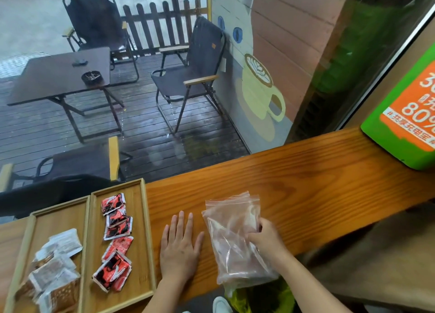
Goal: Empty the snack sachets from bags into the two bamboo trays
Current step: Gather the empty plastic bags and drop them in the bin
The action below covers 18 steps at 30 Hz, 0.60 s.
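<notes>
Two bamboo trays lie side by side at the left of the wooden counter. The left tray holds several white and brown sachets. The right tray holds several red and black sachets in a rough column. Clear zip bags lie stacked flat on the counter to the right of the trays, and they look empty. My left hand rests flat on the counter, fingers spread, between the right tray and the bags. My right hand pinches the right edge of the bags.
The wooden counter runs along a window. A green and orange box stands at its far right. A yellow-green bag hangs below the counter's near edge. Outside are folding chairs and a dark table.
</notes>
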Motion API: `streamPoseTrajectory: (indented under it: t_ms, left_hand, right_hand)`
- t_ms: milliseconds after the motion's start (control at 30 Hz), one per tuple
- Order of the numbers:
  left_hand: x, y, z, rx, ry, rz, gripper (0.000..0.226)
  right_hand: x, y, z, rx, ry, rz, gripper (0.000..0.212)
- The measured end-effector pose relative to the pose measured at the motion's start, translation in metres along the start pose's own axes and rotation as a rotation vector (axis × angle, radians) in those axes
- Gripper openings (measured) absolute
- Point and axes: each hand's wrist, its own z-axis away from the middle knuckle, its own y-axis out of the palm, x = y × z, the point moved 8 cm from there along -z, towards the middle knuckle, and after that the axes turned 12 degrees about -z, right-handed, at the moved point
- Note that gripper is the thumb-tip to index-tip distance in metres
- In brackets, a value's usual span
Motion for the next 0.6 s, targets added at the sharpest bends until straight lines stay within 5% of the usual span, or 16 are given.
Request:
streamPoseTrajectory:
  t_ms: [200, 333, 600]
  left_hand:
    - [-0.001, -0.005, -0.002, -0.059, 0.011, -0.036, 0.099]
    - [-0.004, -0.006, -0.001, 0.015, 0.028, -0.023, 0.066]
    - [-0.006, -0.011, -0.003, 0.054, 0.123, -0.005, 0.064]
  right_hand:
    - [0.013, -0.047, 0.035, -0.125, -0.084, -0.211, 0.014]
    - [0.005, -0.087, 0.08, -0.291, -0.152, -0.312, 0.019]
    - [-0.085, -0.126, 0.17, -0.579, -0.139, -0.453, 0.014]
